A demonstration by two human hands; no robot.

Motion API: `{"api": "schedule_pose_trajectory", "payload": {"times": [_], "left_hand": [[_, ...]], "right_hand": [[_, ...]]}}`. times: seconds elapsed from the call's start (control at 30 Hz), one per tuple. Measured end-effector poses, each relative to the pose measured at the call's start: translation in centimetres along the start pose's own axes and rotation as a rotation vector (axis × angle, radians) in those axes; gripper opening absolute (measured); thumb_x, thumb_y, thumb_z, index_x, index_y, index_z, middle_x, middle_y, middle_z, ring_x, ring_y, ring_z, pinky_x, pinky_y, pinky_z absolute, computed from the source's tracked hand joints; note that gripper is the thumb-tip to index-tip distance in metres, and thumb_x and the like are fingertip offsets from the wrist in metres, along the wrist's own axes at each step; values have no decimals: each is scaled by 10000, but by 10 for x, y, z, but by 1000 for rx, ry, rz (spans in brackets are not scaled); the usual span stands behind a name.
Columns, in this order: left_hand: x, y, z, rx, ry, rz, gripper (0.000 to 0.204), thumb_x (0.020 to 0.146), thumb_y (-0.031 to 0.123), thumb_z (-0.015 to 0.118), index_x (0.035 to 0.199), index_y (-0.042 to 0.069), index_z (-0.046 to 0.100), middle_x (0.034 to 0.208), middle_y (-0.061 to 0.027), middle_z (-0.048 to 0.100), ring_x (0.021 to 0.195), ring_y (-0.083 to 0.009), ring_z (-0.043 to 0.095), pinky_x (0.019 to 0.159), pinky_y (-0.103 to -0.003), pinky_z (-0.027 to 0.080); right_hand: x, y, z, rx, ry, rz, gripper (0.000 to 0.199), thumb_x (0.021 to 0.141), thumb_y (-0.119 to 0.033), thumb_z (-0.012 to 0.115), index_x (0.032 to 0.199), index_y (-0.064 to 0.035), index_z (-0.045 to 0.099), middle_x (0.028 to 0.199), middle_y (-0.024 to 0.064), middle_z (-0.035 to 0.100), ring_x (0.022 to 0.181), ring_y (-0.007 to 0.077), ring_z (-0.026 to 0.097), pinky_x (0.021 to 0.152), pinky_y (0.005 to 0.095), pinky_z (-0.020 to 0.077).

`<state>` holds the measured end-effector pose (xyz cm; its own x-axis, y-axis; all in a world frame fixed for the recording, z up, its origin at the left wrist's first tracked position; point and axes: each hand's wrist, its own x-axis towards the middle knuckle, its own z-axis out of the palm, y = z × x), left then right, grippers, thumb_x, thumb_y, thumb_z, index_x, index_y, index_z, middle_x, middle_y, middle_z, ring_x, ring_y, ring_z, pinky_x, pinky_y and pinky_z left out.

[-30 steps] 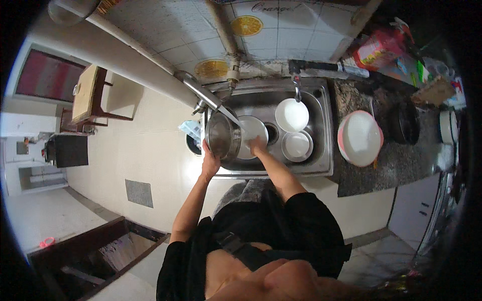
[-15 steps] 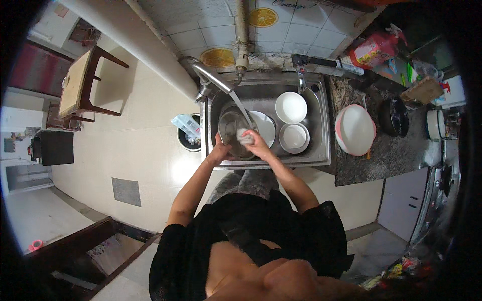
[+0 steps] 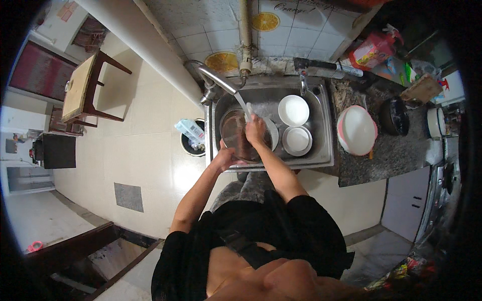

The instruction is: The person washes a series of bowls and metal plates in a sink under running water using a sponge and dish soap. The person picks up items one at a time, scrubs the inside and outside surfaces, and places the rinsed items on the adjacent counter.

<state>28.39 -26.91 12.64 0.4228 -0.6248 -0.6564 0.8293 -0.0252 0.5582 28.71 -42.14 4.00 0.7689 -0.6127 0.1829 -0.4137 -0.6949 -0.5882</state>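
Observation:
My left hand [image 3: 226, 156] grips the near left rim of a shiny round bowl [image 3: 232, 131] in the sink; whether it is glass or metal I cannot tell. Over the bowl's right side, my right hand [image 3: 255, 129] is closed on a white cloth [image 3: 249, 109], mostly hidden by the hand. Water runs from the curved tap [image 3: 221, 80] onto the cloth and hand. Partly behind my right hand lies a white plate [image 3: 272, 134]. Farther right in the sink sit a white bowl [image 3: 293, 110] and two nested white bowls [image 3: 297, 139].
The steel sink [image 3: 321, 159] borders a dark stone counter [image 3: 361, 170] at right. On it stand a pink-rimmed white basin [image 3: 357, 130] and a black pot [image 3: 394, 116]. A second tap [image 3: 303, 83] is at the back. A bin [image 3: 188, 145] with plastic bags stands left of the sink.
My right hand has moved up and away with the cloth, from inside the bowl to beneath the water stream. My left hand keeps hold of the rim. The view has shifted slightly.

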Motion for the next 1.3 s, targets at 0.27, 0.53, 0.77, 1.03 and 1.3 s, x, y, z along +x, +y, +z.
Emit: {"api": "schedule_pose_trajectory", "payload": {"times": [0.27, 0.53, 0.77, 1.03, 1.3], "left_hand": [[59, -23, -11, 204, 85, 423, 526, 812, 282, 457, 1194, 223, 100, 1114, -105, 370, 945, -260, 465, 576, -408, 500], [73, -14, -7, 114, 133, 253, 367, 835, 365, 385, 1102, 189, 205, 1056, -102, 423, 836, -291, 532, 502, -441, 500], [57, -18, -20, 14, 23, 191, 395, 818, 247, 452, 1164, 119, 311, 1124, -88, 421, 969, -304, 472, 623, -394, 500], [76, -30, -41, -245, -18, -148, 460, 810, 307, 462, 1148, 18, 345, 1062, -200, 458, 774, -370, 556, 546, -309, 505], [38, -16, 64, 1257, -118, 691, 504, 746, 361, 535, 1065, -19, 450, 1028, -203, 497, 961, -342, 459, 826, -377, 347]], "right_hand": [[-37, -26, -24, 826, -465, 413, 493, 724, -134, 552, 1153, -103, 313, 1092, 122, 411, 939, 215, 449, 774, 311, 390], [-36, 12, -62, 504, -603, -180, 322, 717, -150, 531, 1032, -103, 485, 1021, 105, 453, 912, 251, 448, 796, 355, 359], [-29, 66, -73, 125, 57, 51, 437, 579, -206, 677, 939, -98, 454, 898, 94, 461, 928, 301, 379, 755, 450, 316], [-11, 76, -94, 1102, -225, 1000, 614, 593, 34, 566, 1051, -209, 238, 1000, 88, 380, 761, 232, 457, 544, 386, 398], [17, 48, -124, 1013, -168, 681, 565, 549, 69, 578, 993, -98, 270, 953, 86, 399, 798, 187, 455, 620, 327, 418]]}}
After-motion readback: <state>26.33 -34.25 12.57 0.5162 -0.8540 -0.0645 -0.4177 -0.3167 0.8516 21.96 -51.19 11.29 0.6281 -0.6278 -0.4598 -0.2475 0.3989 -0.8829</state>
